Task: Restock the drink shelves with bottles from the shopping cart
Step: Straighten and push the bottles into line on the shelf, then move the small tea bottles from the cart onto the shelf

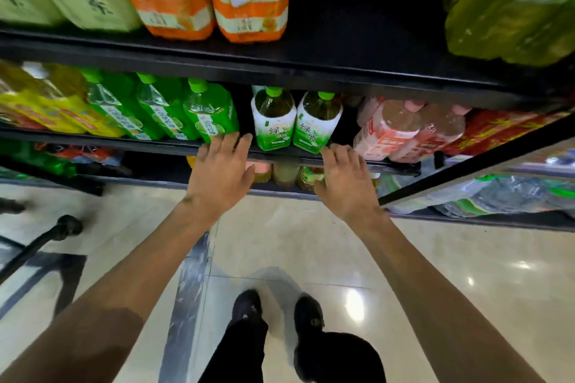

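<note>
**Tip-Over Hazard at the Shelf Front Lip**

The fingers [231, 141] of the left hand [221, 168] are straight, spread and released. They grasp nothing, and their tips lie at the front lip of the middle shelf [124, 141]. The right hand [345, 179] is in the same condition: fingers extended, empty, tips at the same lip. Whether the tips press on the lip or hover just over it cannot be determined.

Between the two hands stand the left tea bottle [273, 124] and the right tea bottle [315, 126], upright and side by side on the shelf. The left fingertips are just beside the base of the left tea bottle. The right fingertips are just below the base of the right tea bottle. No contact with either bottle is visible.

Probable hazards:

- Both bottles stand close to the front lip. A finger that catches a base can tip a bottle forward onto the floor [311, 242].
- A dark gap separates the left tea bottle from the green bottles [208, 112]. A sideways push can topple it into that gap.
- The pink bottles [389, 130] stand near on the right. A nudge there can knock the two rows together.
- The upper shelf [280, 71] sits low over the caps. A steep lift can strike it.
</note>
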